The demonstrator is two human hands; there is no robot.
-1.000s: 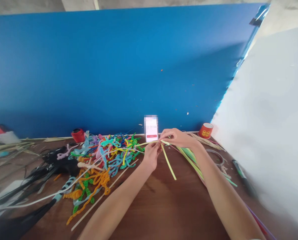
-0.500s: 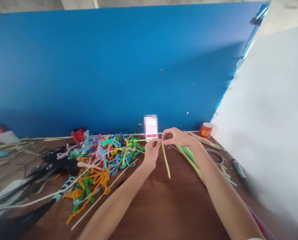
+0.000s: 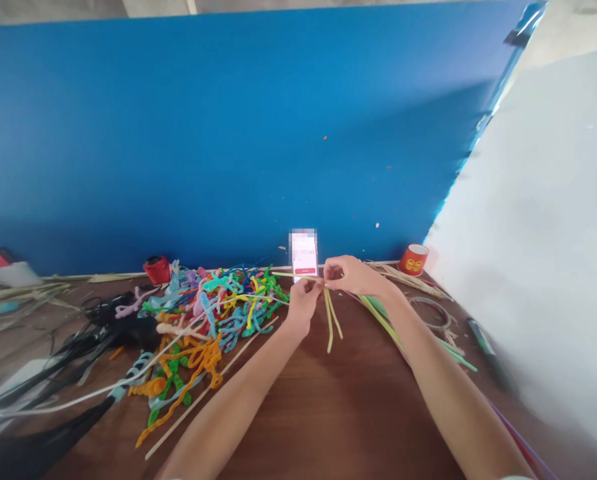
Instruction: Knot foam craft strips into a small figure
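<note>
My left hand [image 3: 305,301] pinches pale yellow-green strips [image 3: 333,319] between thumb and fingertips, in front of a lit phone [image 3: 305,261]. Close against it, my right hand [image 3: 352,275] has its thumb and forefinger pressed together on the same strips. One strip end points out to the left past the phone's lower part. Two more ends hang down below the fingertips, slightly apart. The crossing point is covered by my fingers, so how the strips join there is hidden.
To the left lies a heap of colourful pipe cleaners [image 3: 198,357] with a red spool [image 3: 157,269] behind. On the right are green and yellow strips [image 3: 381,317], a ring-shaped coil [image 3: 431,312], a red paper cup [image 3: 413,259] and a marker [image 3: 482,339]. A blue panel [image 3: 228,133] stands behind.
Where one strip end hung below my fingers, two now hang there, spread apart. The end pointing left has tilted upward a little. Both hands stay nearly in place.
</note>
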